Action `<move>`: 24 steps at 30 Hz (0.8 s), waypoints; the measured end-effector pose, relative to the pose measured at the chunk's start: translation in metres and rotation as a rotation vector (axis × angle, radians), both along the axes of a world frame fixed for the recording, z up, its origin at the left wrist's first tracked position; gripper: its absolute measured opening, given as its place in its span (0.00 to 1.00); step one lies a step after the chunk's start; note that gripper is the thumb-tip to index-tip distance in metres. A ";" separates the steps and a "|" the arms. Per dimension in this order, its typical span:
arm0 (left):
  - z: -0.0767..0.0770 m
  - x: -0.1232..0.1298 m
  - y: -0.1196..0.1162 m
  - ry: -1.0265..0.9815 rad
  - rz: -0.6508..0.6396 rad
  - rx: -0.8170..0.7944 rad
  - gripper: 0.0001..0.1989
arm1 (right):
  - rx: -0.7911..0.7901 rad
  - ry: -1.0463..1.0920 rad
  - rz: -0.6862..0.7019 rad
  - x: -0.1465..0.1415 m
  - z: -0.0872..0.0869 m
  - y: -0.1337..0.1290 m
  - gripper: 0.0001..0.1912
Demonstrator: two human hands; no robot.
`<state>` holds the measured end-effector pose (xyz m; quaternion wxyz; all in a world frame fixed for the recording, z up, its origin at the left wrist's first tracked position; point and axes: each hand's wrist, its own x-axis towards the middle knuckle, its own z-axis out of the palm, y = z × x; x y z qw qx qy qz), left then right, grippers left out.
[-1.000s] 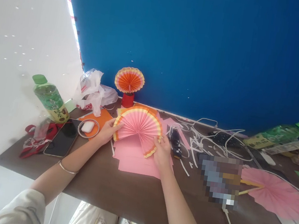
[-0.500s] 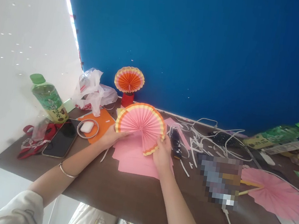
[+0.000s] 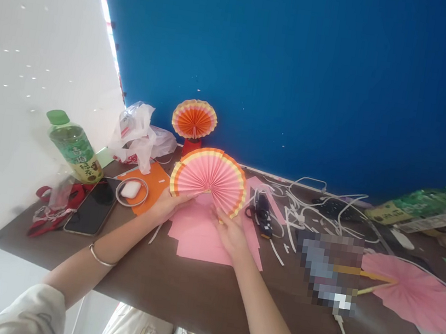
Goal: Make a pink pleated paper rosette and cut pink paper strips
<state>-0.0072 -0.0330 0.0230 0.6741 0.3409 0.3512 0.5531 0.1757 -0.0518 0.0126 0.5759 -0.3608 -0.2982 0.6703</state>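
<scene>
Between my hands a pleated paper fan (image 3: 211, 173), pink with an orange and yellow rim, is spread to a bit more than a half circle. My left hand (image 3: 170, 204) grips its lower left edge, thumb lying along the pleats. At the lower right edge, my right hand (image 3: 231, 230) holds the other end, near the fan's centre. Beneath the fan, pink paper sheets (image 3: 206, 242) lie on the brown table (image 3: 157, 279). A finished-looking orange, pink and yellow paper rosette (image 3: 194, 120) stands behind, on a red base (image 3: 191, 146).
Left are a green-capped bottle (image 3: 75, 152), a phone (image 3: 92, 206), an orange sheet (image 3: 154, 185) with a white case (image 3: 131, 189), and a plastic bag (image 3: 139, 130). Right are scissors (image 3: 261, 214), tangled white cables (image 3: 303, 217), a pink fan (image 3: 417, 291) and another bottle (image 3: 417, 205).
My right hand has moved inward and slightly down, to the left along the fan's edge. The fan's right end has swung toward the centre and its rim has shifted slightly left.
</scene>
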 end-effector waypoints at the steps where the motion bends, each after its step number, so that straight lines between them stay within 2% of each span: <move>1: 0.001 0.001 -0.001 -0.008 -0.014 -0.003 0.25 | -0.005 0.006 -0.017 0.000 -0.001 0.000 0.21; 8: -0.003 0.001 -0.002 -0.028 -0.038 -0.009 0.23 | -0.040 0.018 -0.020 -0.004 0.002 -0.002 0.19; 15: -0.006 0.001 -0.003 -0.005 -0.009 0.000 0.28 | -0.050 0.057 -0.006 -0.005 -0.003 -0.001 0.22; 21: -0.011 0.000 0.000 -0.055 -0.063 -0.076 0.19 | -0.042 0.039 -0.001 -0.004 -0.003 -0.001 0.21; 24: -0.011 0.000 0.001 -0.097 -0.083 -0.112 0.18 | -0.046 0.045 -0.006 -0.004 -0.001 -0.001 0.22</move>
